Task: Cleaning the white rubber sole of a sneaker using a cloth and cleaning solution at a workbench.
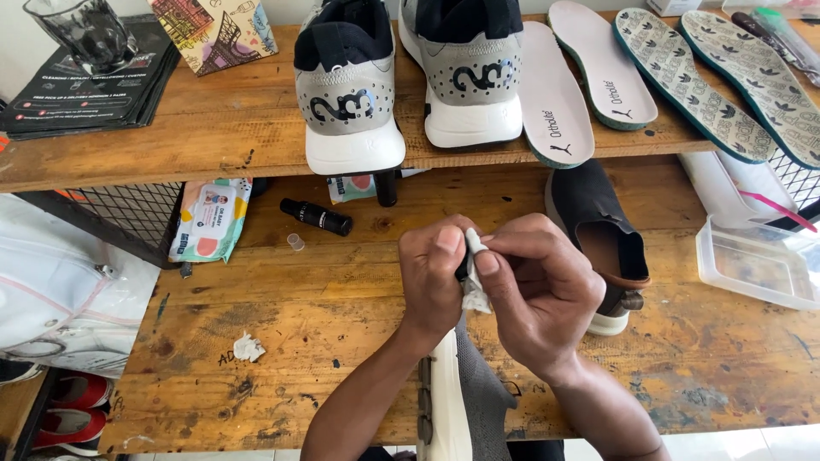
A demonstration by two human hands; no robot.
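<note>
- The left hand (431, 277) is closed around the top end of a grey shoe (478, 388) with a white sole, which stands on end between the forearms at the near edge of the tabletop (342, 316).
- The right hand (538, 290) is closed too, its thumb and fingers pinching a small white wipe (474, 294) against the shoe's tip, right beside the left thumb.
- The two hands touch each other over the wipe, which hangs a little below the fingers.
- Just to the right of the hands a dark slip-on shoe (598, 230) with a brown lining rests on the tabletop.
- A clear plastic tray (756, 265) sits farther right, near the edge.
- To the left of the hands a small black bottle (316, 216) lies on its side, with a tiny clear cap (295, 242) near it.
- A pack of wet wipes (209, 220) lies under the shelf edge, left of the bottle.
- A crumpled white scrap (248, 347) lies on the tabletop well to the left of the left forearm.
- On the wooden shelf (231, 128) above stand a pair of grey and black sneakers (346, 94), heels toward the camera.
- Right of them lie several loose insoles (555, 94).
- A glass (81, 30) stands on black leaflets at the shelf's left end.
</note>
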